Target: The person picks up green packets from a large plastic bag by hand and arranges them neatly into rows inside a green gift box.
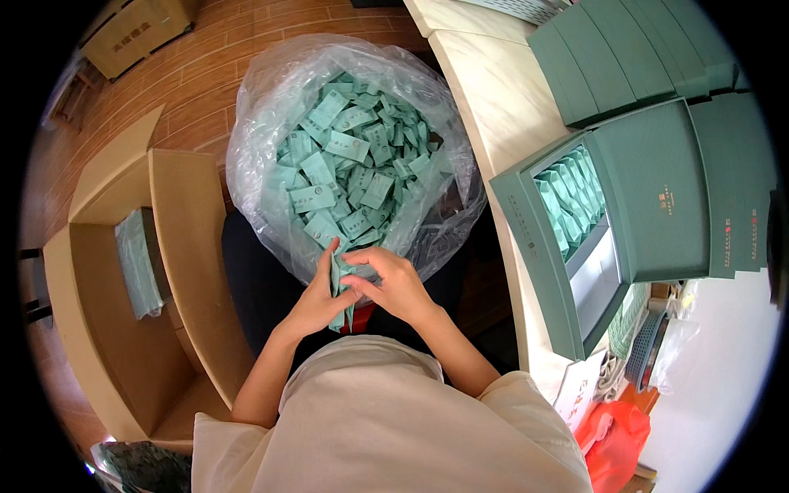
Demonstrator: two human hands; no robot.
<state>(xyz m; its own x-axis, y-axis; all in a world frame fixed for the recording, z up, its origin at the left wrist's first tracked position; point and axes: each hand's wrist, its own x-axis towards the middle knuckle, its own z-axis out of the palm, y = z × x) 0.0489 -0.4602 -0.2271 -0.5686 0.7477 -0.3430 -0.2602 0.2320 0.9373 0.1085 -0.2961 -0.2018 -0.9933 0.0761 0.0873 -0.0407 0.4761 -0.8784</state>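
Note:
My left hand (319,303) holds a small stack of green sachets (337,280) on edge between thumb and fingers. At the right side of that stack is my right hand (389,280), its thumb and index fingertip on the sachets. Just beyond both hands, a large clear plastic bag (262,105) gapes over my lap, filled with loose green sachets (348,146) bearing print. On the table to my right, a green gift box (595,320) stands with its lid open. One compartment contains a row of green sachets (570,194); the white compartment (595,277) nearer me shows bare.
An open cardboard carton (105,296) on my left holds a plastic-wrapped green block (138,262). Stacked green boxes (607,58) occupy the far part of the marble-patterned table (493,92). A red plastic bag (616,440) and grey basket (645,348) lie at lower right.

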